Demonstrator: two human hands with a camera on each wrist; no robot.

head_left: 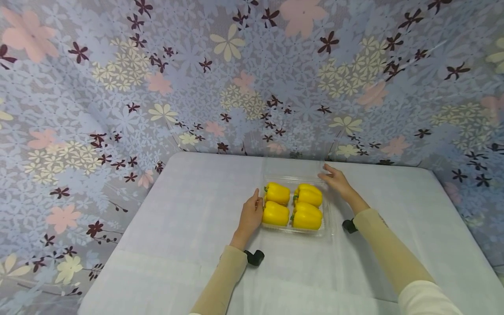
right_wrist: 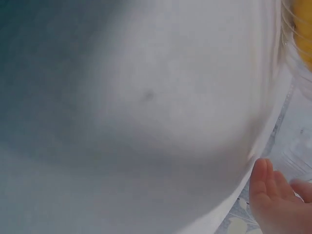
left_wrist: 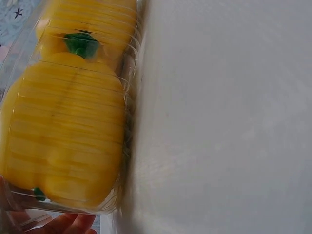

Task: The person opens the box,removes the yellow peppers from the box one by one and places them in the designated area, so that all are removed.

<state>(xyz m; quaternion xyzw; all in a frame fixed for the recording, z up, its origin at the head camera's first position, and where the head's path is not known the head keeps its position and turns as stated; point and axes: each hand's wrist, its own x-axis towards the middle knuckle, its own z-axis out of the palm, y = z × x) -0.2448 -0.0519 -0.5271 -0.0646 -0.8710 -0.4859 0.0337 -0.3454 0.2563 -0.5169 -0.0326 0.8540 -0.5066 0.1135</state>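
Several yellow bell peppers point(head_left: 276, 214) with green stems lie in two columns inside a clear plastic clamshell box point(head_left: 293, 231). Its transparent lid point(head_left: 293, 167) is raised and leans back behind the box. My left hand point(head_left: 251, 214) rests along the box's left wall, with fingertips point(left_wrist: 80, 223) right at its corner in the left wrist view. At the lid's right edge is my right hand point(head_left: 334, 179), fingers loosely bent and thumb a little apart. The right wrist view shows that hand point(right_wrist: 280, 200) beside the clear plastic, with a yellow pepper point(right_wrist: 303, 29) at the upper right.
A white cloth-covered table point(head_left: 177, 218) bears the box near its back edge. Behind the table hangs a flowered curtain point(head_left: 197, 78). Black wrist-worn devices point(head_left: 255, 258) stick out from both beige sleeves, close above the table.
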